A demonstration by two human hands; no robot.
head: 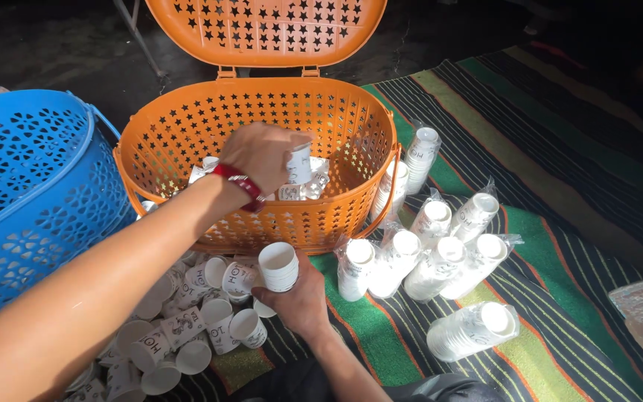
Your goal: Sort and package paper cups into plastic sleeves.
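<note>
Striped green matting (545, 246) covered the floor under an orange star-holed basket (262, 126) with its lid raised. Over the basket's inside, the left hand (262, 155) was curled around a white paper cup (299, 164). Just in front of the basket, the right hand (299, 298) gripped a short stack of cups (278, 266) beside loose cups (187, 327). Wrapped cup sleeves (440, 260) lay right of the basket; a blue basket (31, 193) stood left.

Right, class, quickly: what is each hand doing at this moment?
Left hand: closed on a white paper cup inside the orange basket.
Right hand: holding a stack of white cups.
</note>
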